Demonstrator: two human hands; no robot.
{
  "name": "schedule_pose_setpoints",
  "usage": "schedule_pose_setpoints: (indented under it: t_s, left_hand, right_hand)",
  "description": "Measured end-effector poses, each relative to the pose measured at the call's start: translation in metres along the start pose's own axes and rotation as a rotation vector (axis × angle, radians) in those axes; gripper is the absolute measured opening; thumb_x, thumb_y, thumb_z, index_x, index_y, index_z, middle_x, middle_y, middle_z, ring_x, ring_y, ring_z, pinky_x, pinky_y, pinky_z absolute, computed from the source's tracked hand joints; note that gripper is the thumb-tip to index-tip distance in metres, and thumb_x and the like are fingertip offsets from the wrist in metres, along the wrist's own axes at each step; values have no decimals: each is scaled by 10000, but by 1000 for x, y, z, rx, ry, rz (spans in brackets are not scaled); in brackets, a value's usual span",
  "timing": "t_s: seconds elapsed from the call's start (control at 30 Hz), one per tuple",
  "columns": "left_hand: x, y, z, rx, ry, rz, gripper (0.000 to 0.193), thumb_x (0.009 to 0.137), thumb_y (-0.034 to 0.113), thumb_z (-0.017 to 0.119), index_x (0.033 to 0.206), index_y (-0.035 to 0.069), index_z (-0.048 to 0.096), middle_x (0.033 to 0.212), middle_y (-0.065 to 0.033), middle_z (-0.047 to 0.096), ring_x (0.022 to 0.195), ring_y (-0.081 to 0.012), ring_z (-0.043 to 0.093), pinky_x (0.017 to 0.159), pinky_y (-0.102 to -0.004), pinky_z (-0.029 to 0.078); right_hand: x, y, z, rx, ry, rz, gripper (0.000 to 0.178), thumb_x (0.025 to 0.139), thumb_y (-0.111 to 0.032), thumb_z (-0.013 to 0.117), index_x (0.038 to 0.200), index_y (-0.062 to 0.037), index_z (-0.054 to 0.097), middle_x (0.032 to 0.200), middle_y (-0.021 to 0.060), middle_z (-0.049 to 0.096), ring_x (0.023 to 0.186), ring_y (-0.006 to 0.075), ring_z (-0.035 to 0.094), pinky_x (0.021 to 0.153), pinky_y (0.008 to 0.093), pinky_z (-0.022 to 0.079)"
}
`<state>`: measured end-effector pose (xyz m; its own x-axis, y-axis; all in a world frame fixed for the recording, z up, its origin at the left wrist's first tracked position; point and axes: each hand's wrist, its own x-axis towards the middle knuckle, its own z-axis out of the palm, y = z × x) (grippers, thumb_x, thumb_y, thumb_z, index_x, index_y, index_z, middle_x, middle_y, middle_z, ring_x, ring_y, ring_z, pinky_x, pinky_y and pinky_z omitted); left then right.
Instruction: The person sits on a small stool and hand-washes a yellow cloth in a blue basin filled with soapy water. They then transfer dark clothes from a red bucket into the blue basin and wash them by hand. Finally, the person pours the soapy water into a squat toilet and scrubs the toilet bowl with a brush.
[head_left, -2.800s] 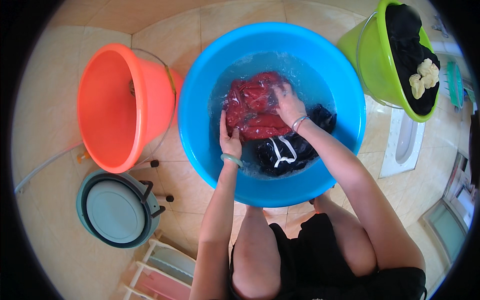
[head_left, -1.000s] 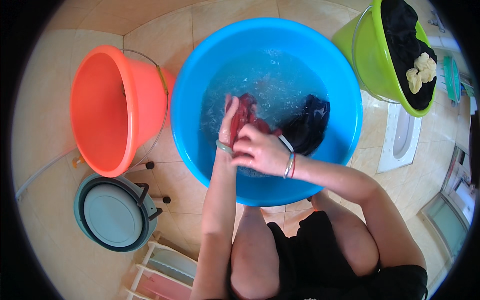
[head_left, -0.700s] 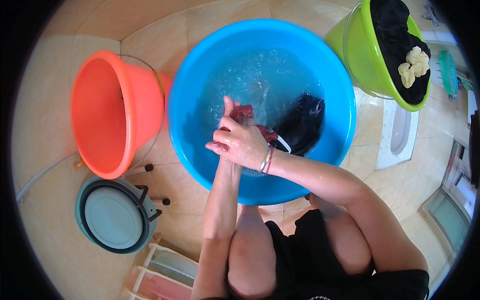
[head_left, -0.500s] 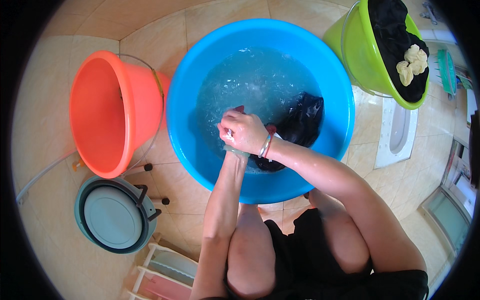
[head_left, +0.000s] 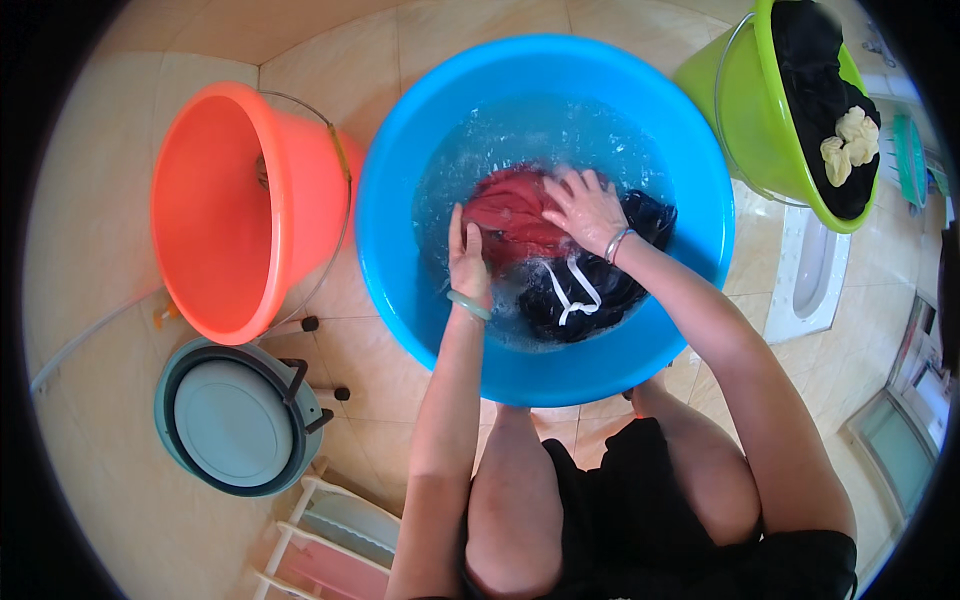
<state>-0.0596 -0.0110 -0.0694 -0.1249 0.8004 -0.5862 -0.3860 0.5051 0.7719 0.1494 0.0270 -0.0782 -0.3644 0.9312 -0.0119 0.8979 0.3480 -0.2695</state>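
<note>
A wet red cloth point(head_left: 512, 212) lies spread out and bunched in the cloudy water of a big blue basin point(head_left: 382, 130). My left hand point(head_left: 468, 262) rests against the cloth's left edge, thumb and fingers apart. On its right side lies my right hand point(head_left: 588, 212), fingers spread and slightly blurred, pressing nothing that I can make out into its palm. Just below the cloth, partly under my right wrist, a soaked black garment point(head_left: 545, 312) with a white drawstring point(head_left: 574, 290) floats near the basin's near right wall.
An orange bucket point(head_left: 200, 220) lies tipped at the left, above a grey-green folding basin point(head_left: 232, 420). A green bucket point(head_left: 735, 100) at the far right holds black clothing point(head_left: 805, 60) and a pale crumpled cloth point(head_left: 852, 145). Beyond the basin's right side is a white squat toilet point(head_left: 812, 270).
My hands, clasped together around a small red bit before, have moved apart. The red cloth now lies spread in the water, and the black garment's white drawstring shows. The whole view has shifted slightly.
</note>
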Motion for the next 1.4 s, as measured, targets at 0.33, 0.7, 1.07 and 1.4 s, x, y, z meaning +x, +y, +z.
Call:
schedule_pose_setpoints:
  t_s: [0.33, 0.7, 1.07, 1.4]
  left_hand:
    - [-5, 13, 12, -462, -193, -415, 593, 897, 587, 500, 1228, 96, 532, 1206, -92, 573, 1123, -279, 532, 949, -509, 427]
    - [1, 15, 32, -510, -211, -334, 432, 896, 555, 539, 1074, 162, 528, 876, -31, 554, 846, -189, 547, 699, -313, 474]
    - [-27, 16, 54, -305, 271, -369, 300, 908, 326, 535, 1010, 48, 580, 1012, -84, 610, 955, -219, 594, 837, -378, 497]
    - [-8, 17, 12, -213, 42, -302, 626, 947, 564, 413, 1482, 293, 234, 1499, -20, 307, 1334, -256, 340, 1076, -491, 288]
  right_hand:
    - [4, -82, -46, 860, -93, -20, 215, 873, -267, 599, 939, -65, 630, 967, 117, 530, 920, 315, 573, 757, 402, 503]
    - [-2, -135, -82, 629, 75, -171, 291, 761, -370, 715, 739, -112, 582, 872, 53, 479, 666, 241, 588, 611, 371, 494]
    - [27, -42, -5, 343, -46, 57, 174, 841, -259, 576, 727, -134, 614, 809, 96, 621, 658, 312, 632, 595, 424, 534]
    - [1, 6, -15, 97, -47, -6, 404, 878, -356, 602, 1222, -157, 530, 1135, 160, 531, 994, 346, 551, 833, 434, 502]
